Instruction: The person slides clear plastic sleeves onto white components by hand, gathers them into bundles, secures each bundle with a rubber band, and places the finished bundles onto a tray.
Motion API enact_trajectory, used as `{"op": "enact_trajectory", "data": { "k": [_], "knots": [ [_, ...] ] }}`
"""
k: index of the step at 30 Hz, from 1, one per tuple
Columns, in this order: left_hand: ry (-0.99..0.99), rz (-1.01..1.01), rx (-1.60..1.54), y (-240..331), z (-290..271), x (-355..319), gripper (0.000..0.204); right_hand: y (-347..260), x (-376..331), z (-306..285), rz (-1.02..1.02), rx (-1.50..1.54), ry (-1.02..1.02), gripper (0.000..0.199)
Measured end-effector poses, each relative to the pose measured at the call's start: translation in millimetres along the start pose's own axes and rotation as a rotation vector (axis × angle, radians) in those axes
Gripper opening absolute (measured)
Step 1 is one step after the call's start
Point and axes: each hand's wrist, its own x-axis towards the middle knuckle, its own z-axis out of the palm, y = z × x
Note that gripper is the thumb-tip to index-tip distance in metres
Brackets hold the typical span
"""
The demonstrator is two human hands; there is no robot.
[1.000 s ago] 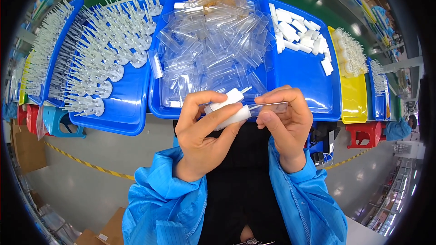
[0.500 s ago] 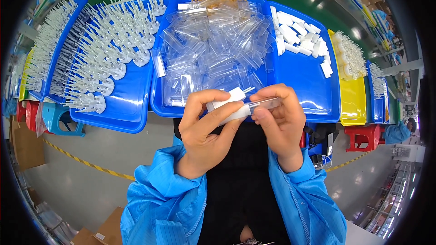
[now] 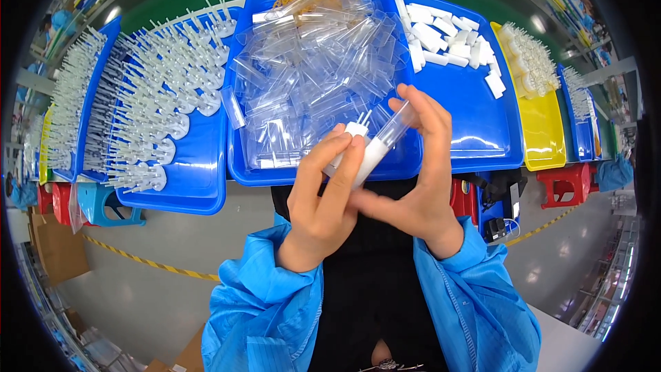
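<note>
**A:** How far along are you?

**B:** Judging by it, mid-assembly: your left hand (image 3: 323,200) pinches the white plug (image 3: 368,155), your right hand (image 3: 420,186) pinches the clear tube (image 3: 398,126) over the blue tray (image 3: 330,172). Loads of sleeves (image 3: 310,69) left.

Person: bare left hand (image 3: 323,207) and right hand (image 3: 416,186), bright blue loose-cuffed smock sleeves (image 3: 268,317), black garment (image 3: 368,303) beneath.

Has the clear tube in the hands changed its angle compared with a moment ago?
Yes. The clear tube lay nearly level below the middle blue tray; now it tilts up to the right over that tray's front rim, between the left hand and right hand.
</note>
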Motion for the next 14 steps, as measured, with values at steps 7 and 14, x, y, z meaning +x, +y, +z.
{"op": "enact_trajectory", "data": {
  "k": [7, 14],
  "knots": [
    [0.114, 0.062, 0.025, 1, 14, -1, 0.055, 4, -5, 1, 0.048, -0.081, -0.013, 0.100],
    [0.017, 0.016, -0.048, 2, 11, -2, 0.052, 11, 2, -8, 0.030, -0.021, -0.117, 0.098]
  ]
}}
